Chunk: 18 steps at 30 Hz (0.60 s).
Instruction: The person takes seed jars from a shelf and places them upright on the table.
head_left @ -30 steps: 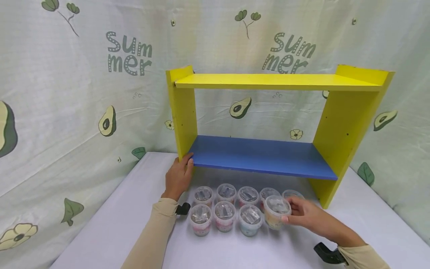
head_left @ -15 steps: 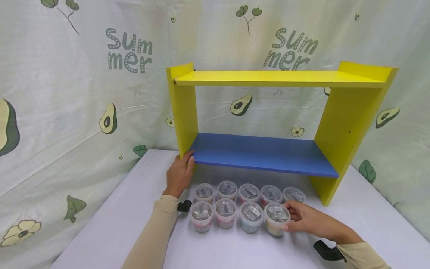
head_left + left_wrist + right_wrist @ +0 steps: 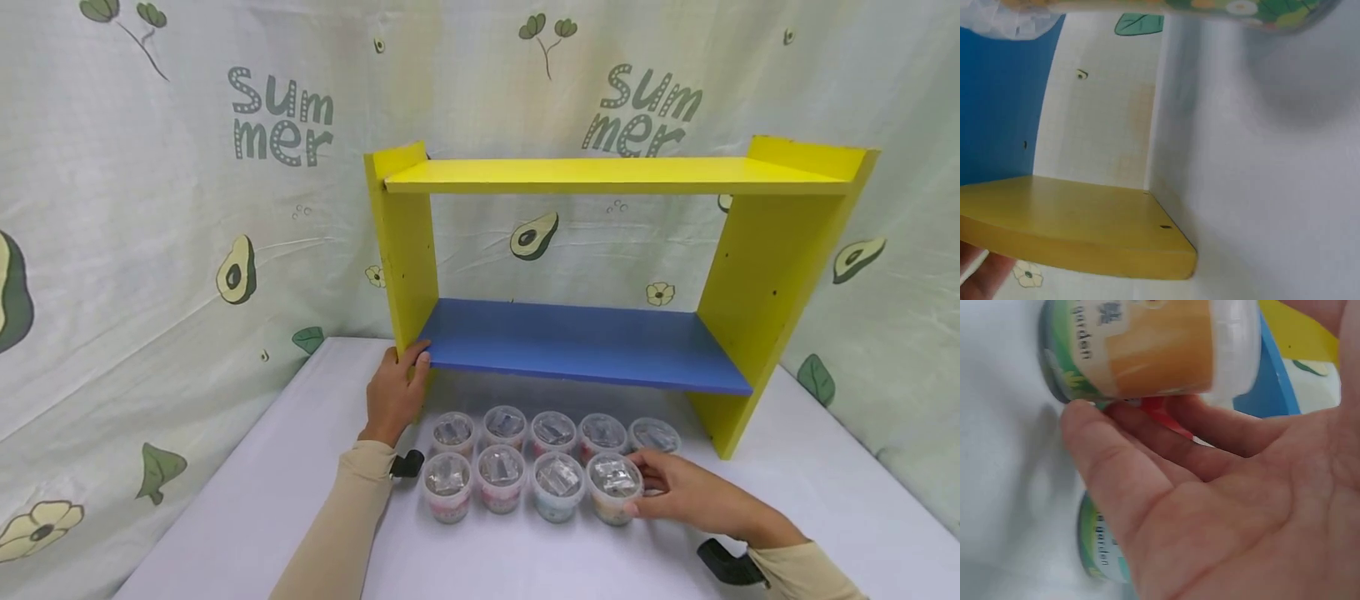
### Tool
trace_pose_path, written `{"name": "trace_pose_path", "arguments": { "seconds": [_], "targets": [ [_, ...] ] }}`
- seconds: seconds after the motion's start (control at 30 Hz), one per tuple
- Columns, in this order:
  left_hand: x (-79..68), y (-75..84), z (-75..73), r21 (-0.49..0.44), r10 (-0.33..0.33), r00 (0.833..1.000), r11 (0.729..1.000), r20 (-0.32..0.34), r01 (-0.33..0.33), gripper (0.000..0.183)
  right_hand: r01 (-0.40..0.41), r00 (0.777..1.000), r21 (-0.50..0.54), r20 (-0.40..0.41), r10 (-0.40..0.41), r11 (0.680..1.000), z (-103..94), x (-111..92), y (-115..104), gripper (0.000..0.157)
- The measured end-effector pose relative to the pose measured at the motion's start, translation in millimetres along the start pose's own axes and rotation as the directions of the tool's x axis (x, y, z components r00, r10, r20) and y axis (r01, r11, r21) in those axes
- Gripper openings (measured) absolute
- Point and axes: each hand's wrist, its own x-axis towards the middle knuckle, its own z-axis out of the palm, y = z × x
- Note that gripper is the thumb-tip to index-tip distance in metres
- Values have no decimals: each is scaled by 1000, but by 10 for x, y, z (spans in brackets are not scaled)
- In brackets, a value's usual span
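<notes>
In the head view, my left hand (image 3: 393, 392) grips the left side panel of a yellow and blue shelf unit (image 3: 577, 346), fingers at the front edge near the blue board. Its fingertips (image 3: 988, 275) show beside the yellow panel (image 3: 1079, 219) in the left wrist view. My right hand (image 3: 693, 492) holds a lidded plastic tub (image 3: 613, 487) with an orange label between thumb and fingers, at the right end of the front row. Left of it stand a blue-toned tub (image 3: 557, 487) and two pinkish tubs (image 3: 501, 479). Behind lies a back row of similar tubs (image 3: 553, 432).
The tubs stand on a white tabletop (image 3: 480, 567) before the shelf unit. A yellow upper board (image 3: 600, 173) spans the unit's top. A cloth with avocado prints (image 3: 187, 225) hangs behind. Black straps (image 3: 727, 562) circle both wrists.
My right hand has lowered the orange-labelled tub onto the table at the front row's right end, uncovering the tub behind it. My left hand stays on the shelf panel.
</notes>
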Motion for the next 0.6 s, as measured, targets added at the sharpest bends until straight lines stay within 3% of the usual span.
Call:
{"name": "trace_pose_path", "arguments": {
  "seconds": [0.3, 0.47, 0.6],
  "targets": [
    [-49, -84, -20, -77, 106, 989, 990, -103, -114, 32, 25, 999, -13, 26, -24, 1000, 14, -64, -25, 70],
    [-44, -151, -63, -104, 189, 972, 973, -138, -204, 31, 9, 1000, -84, -13, -10, 996, -39, -113, -123, 75],
    [-94, -192, -109, -108, 241, 960, 960, -142, -258, 37, 6, 998, -56, -70, -10, 998, -108, -199, -192, 70]
  ]
}}
